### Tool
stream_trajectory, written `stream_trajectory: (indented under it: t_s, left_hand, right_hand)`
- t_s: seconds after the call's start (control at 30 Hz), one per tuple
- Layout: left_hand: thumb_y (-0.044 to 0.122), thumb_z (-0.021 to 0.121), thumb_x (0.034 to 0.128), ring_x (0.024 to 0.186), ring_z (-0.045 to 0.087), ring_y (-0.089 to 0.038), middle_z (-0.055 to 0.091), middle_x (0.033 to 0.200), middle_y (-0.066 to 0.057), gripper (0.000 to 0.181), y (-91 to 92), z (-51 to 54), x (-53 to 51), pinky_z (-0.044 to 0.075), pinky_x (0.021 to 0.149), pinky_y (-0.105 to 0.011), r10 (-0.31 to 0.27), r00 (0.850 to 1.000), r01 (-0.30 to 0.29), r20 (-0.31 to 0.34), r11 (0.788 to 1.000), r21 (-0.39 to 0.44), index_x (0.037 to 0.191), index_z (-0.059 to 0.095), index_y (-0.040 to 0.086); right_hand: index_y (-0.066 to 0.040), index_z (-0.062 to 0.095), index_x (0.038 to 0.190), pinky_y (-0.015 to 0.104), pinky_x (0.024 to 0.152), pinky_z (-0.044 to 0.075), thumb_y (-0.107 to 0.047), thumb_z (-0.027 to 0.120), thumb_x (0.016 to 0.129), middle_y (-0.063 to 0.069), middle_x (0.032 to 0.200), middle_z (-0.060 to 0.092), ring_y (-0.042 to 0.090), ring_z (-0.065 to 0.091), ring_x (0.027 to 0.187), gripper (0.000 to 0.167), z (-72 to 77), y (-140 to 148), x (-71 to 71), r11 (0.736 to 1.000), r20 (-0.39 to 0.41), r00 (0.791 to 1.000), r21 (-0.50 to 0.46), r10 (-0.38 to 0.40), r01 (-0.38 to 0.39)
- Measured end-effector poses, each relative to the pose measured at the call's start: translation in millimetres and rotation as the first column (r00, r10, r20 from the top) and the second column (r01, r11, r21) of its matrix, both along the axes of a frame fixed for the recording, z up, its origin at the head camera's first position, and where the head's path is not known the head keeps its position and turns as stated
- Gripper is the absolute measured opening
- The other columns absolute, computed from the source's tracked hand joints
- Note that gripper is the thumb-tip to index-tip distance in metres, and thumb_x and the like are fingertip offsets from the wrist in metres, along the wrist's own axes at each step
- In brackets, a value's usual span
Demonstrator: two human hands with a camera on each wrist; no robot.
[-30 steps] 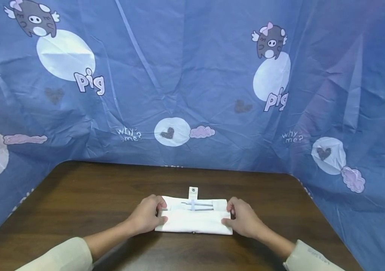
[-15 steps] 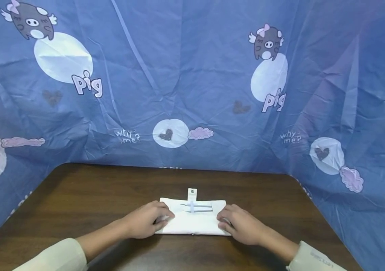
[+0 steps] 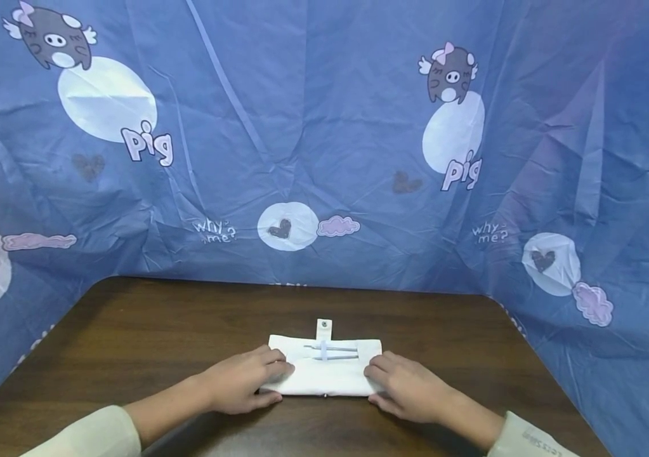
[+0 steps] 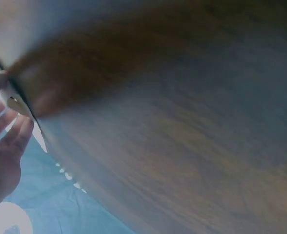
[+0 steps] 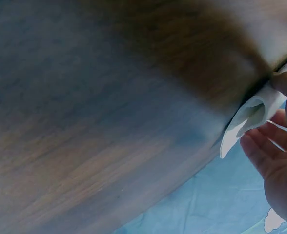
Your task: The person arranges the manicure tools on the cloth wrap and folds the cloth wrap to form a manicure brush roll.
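Note:
A white folded cloth tool roll [image 3: 327, 379] lies on the table, its snap tab [image 3: 324, 329] pointing away from me. Two thin grey tools [image 3: 342, 349] show in its open upper part under a pale band; their kind is unclear. My left hand [image 3: 241, 382] holds the left end, fingers on top and thumb at the near edge. At the opposite end my right hand [image 3: 412, 388] holds the roll the same way. In the right wrist view the cloth [image 5: 256, 114] curves into a hollow fold between thumb and fingers. The left wrist view shows only a sliver of roll beside the left thumb.
The dark brown wooden table [image 3: 187, 317] has rounded far corners. Blue printed curtain [image 3: 324, 158] hangs close behind it and along both sides. Light sleeves [image 3: 96, 435] cover my forearms.
Both hands have shifted from the roll's ends onto its near part; the thumbs came down from its top to the near edge. The front flap looks flatter, and the roll stays in place.

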State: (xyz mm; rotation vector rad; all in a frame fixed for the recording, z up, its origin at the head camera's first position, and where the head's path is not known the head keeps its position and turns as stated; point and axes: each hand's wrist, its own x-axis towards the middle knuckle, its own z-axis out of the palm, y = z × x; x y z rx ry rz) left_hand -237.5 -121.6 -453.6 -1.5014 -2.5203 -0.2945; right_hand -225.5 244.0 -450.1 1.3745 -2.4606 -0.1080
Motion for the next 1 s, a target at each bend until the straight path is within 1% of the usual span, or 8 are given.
stream_trajectory:
  t_s: [0.1,0.2,0.4,0.53,0.67,0.8,0.9,1.0]
  left_hand:
    - [0.021,0.071,0.0922,0.107,0.059,-0.015,0.063,0.12,-0.002,0.042,0.3,2.2,-1.6,0.053,0.09,-0.031,0.0,0.999,0.0,0.053,1.0,0.011,0.131,0.065,0.006]
    - [0.016,0.069,0.0938,0.109,0.061,-0.014,0.066,0.121,-0.001,0.037,0.5,5.7,-5.7,0.053,0.092,-0.034,0.023,0.986,-0.033,0.165,0.998,0.055,0.13,0.067,0.006]
    - [0.017,0.068,0.099,0.092,0.063,-0.005,0.072,0.106,0.006,0.017,1.0,7.4,-19.4,0.053,0.082,-0.031,0.047,0.929,-0.145,0.366,0.959,0.245,0.114,0.073,0.011]
    - [0.018,0.068,0.0992,0.088,0.061,-0.006,0.073,0.102,0.003,0.017,1.2,4.8,-26.3,0.051,0.08,-0.03,0.087,0.897,-0.243,0.434,0.916,0.318,0.111,0.073,0.007]
    - [0.018,0.068,0.0991,0.092,0.062,-0.011,0.073,0.104,-0.001,0.019,2.7,3.6,-32.5,0.05,0.082,-0.033,0.143,0.869,-0.327,0.473,0.884,0.333,0.112,0.072,0.005]
    - [0.017,0.067,0.0993,0.086,0.061,-0.012,0.073,0.101,-0.001,0.018,5.4,2.6,-39.3,0.049,0.076,-0.031,0.176,0.855,-0.369,0.489,0.867,0.335,0.112,0.072,0.004]
    - [0.015,0.067,0.0994,0.085,0.06,-0.012,0.073,0.101,-0.002,0.018,7.2,1.0,-43.5,0.049,0.076,-0.031,0.212,0.854,-0.391,0.475,0.864,0.317,0.111,0.072,0.003]
    - [0.014,0.067,0.0994,0.087,0.061,-0.014,0.073,0.101,-0.004,0.018,9.0,-0.5,-46.9,0.05,0.077,-0.033,0.242,0.865,-0.394,0.439,0.87,0.297,0.11,0.073,0.001]
  right_hand:
    - [-0.011,0.064,0.113,0.029,0.08,0.053,-0.027,0.072,0.092,-0.002,0.105,0.062,0.012,0.059,0.094,0.028,0.3,0.3,-1.6,1.0,-0.002,1.0,-0.009,0.008,-0.008]
    - [-0.009,0.064,0.12,0.032,0.083,0.054,-0.023,0.068,0.097,-0.001,0.108,0.065,0.013,0.061,0.097,0.028,2.4,1.1,-5.3,0.998,0.077,0.997,-0.053,-0.015,0.019]
    - [-0.005,0.062,0.129,0.041,0.092,0.054,-0.018,0.065,0.101,0.005,0.121,0.069,0.018,0.065,0.112,0.032,8.9,2.8,-20.2,0.969,0.338,0.941,-0.217,-0.038,0.118]
    - [-0.003,0.06,0.132,0.044,0.095,0.053,-0.013,0.066,0.1,0.009,0.126,0.068,0.022,0.066,0.115,0.034,10.5,1.1,-33.4,0.942,0.415,0.91,-0.31,0.009,0.132]
    - [-0.004,0.064,0.128,0.045,0.095,0.053,-0.01,0.065,0.1,0.007,0.123,0.07,0.023,0.066,0.115,0.029,11.2,-1.5,-42.7,0.924,0.438,0.899,-0.347,0.008,0.161]
    - [-0.007,0.068,0.123,0.044,0.095,0.053,-0.011,0.063,0.102,0.005,0.119,0.072,0.02,0.066,0.113,0.023,10.4,-3.6,-49.7,0.91,0.477,0.878,-0.345,-0.042,0.231]
    - [-0.007,0.069,0.122,0.044,0.093,0.053,-0.012,0.059,0.104,0.005,0.117,0.073,0.02,0.067,0.111,0.022,8.8,-5.8,-55.1,0.906,0.49,0.869,-0.333,-0.07,0.261]
    - [-0.005,0.07,0.12,0.044,0.093,0.053,-0.012,0.057,0.104,0.006,0.115,0.073,0.022,0.068,0.11,0.021,6.1,-7.3,-59.8,0.907,0.489,0.868,-0.318,-0.092,0.276]
